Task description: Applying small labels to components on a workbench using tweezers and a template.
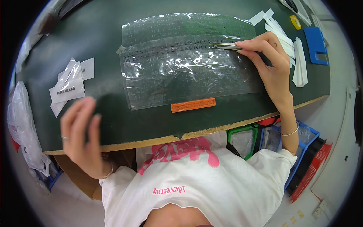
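Note:
My right hand (270, 56) pinches a pair of metal tweezers (225, 46) between thumb and fingers. The tweezers' tips point left and meet a row of small black raised letters (166, 49) on a clear plastic sheet (159, 87). That sheet lies across the middle of the table and is shiny and slightly wrinkled. Just below its near edge is an orange bar-shaped mould (193, 105) with letter shapes in it. My left hand (83, 136), slightly blurred, hovers over the near left table edge with its fingers apart, holding nothing. Close beyond it lie overlapping pale labels (68, 92) with black lettering.
The dark green table (113, 125) has a worn near edge. White paper strips (300, 64), a yellow tape roll (295, 22) and a blue plastic holder (316, 45) are at the right. A clear plastic bag (24, 125) hangs at the left. Below right stand baskets, one red (311, 172).

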`<act>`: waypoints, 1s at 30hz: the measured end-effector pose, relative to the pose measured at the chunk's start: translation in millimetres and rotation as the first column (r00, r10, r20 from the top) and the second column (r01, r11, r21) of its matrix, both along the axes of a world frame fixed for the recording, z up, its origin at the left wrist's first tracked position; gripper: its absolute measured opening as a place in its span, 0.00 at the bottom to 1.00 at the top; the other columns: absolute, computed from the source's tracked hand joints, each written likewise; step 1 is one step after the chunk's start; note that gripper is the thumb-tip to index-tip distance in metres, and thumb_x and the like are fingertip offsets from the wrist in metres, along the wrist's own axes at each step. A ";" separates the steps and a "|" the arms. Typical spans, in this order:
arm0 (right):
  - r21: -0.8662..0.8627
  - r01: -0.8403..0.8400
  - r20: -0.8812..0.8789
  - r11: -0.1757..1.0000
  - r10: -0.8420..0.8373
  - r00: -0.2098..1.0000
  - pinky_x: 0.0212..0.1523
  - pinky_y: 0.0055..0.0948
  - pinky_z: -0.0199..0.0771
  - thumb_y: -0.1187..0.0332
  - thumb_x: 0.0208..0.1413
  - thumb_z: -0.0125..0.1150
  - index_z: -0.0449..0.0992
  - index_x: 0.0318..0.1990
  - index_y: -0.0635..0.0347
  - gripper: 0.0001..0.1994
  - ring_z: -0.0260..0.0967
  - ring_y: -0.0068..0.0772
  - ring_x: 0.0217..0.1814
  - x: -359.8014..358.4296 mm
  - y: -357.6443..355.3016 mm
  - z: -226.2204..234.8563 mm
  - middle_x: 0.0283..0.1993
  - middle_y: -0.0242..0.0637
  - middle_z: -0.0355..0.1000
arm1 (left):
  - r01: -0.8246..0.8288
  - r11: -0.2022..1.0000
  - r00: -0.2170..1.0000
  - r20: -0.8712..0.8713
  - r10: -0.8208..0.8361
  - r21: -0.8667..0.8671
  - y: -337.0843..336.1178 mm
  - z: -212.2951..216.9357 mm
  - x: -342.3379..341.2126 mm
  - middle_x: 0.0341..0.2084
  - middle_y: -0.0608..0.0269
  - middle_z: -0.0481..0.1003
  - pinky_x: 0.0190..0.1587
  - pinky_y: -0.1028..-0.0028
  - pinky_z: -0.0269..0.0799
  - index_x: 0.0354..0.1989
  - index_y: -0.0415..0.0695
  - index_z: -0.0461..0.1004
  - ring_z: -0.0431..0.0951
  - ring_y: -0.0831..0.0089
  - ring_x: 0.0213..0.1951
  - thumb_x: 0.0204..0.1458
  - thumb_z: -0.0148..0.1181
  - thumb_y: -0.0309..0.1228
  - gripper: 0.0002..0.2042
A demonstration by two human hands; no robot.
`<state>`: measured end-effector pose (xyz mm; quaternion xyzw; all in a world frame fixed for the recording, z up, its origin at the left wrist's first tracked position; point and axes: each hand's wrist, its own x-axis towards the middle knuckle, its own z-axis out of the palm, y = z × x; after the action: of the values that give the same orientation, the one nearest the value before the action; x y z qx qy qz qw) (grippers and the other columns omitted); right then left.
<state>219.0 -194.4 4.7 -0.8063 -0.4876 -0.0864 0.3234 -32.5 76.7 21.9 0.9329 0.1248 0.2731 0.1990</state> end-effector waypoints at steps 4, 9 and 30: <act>-0.018 -0.044 0.031 0.999 0.045 0.998 0.36 0.23 0.70 0.81 0.46 0.67 0.82 0.39 0.60 0.11 0.69 0.28 0.35 3.0 2.0 -3.7 0.33 0.33 0.70 | 0.368 0.896 0.929 0.053 -0.366 -0.250 -37.6 -7.1 7.6 0.35 0.56 0.77 0.35 0.71 0.74 0.40 0.39 0.82 0.78 0.66 0.35 0.34 0.68 0.16 0.19; -0.071 -0.051 0.075 0.996 0.056 0.996 0.34 0.22 0.68 0.82 0.45 0.66 0.82 0.40 0.60 0.13 0.69 0.27 0.34 -0.6 8.4 2.8 0.32 0.33 0.70 | 0.535 0.802 0.838 0.052 -0.543 -0.264 -63.4 -14.4 28.9 0.34 0.58 0.74 0.31 0.75 0.69 0.43 0.39 0.81 0.74 0.69 0.32 0.33 0.67 0.15 0.22; -0.104 -0.011 -0.299 0.994 -0.021 0.954 0.29 0.28 0.65 0.80 0.41 0.68 0.82 0.36 0.61 0.12 0.63 0.30 0.30 -76.6 -13.3 17.2 0.28 0.33 0.66 | 0.472 0.879 0.874 -0.165 -0.457 0.069 -75.9 -23.1 35.0 0.37 0.64 0.61 0.24 0.76 0.59 0.52 0.48 0.80 0.60 0.75 0.26 0.38 0.72 0.32 0.26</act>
<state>142.4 -207.6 21.9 -0.8271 -0.4349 0.0615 0.3506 2.5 0.8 -1.2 0.9619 -0.1039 0.1559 0.1990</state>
